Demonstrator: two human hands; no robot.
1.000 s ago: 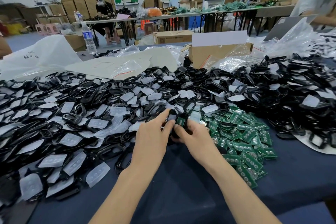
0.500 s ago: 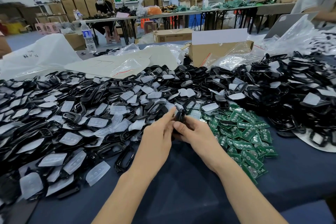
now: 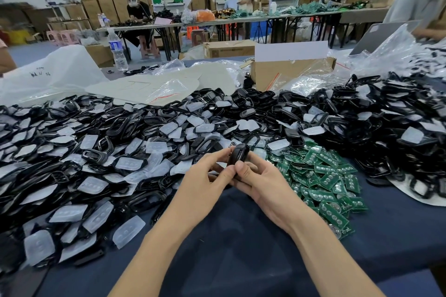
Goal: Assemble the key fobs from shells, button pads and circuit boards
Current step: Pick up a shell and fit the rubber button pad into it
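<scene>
Both hands meet over the blue tablecloth (image 3: pixel 231 243) and pinch one black key fob (image 3: pixel 237 155), held upright with its closed black face toward me. My left hand (image 3: pixel 205 183) grips its left side with thumb and fingers. My right hand (image 3: pixel 263 183) holds its right side, thumb pressed near the bottom. A wide heap of black shells (image 3: pixel 120 128) mixed with translucent button pads (image 3: pixel 94 184) lies to the left and behind. Green circuit boards (image 3: pixel 323 181) are piled just right of my right hand.
A second heap of black shells (image 3: pixel 391 128) fills the right side. An open cardboard box (image 3: pixel 289 72), plastic bags (image 3: pixel 154 89) and a water bottle (image 3: pixel 117 52) stand behind the piles. Another person's arm (image 3: pixel 427 34) reaches in at the far right. Other workers sit at tables beyond.
A green board showed in the fob a second ago; now the fob shows only black and has been turned upright. Both hands drew slightly toward me.
</scene>
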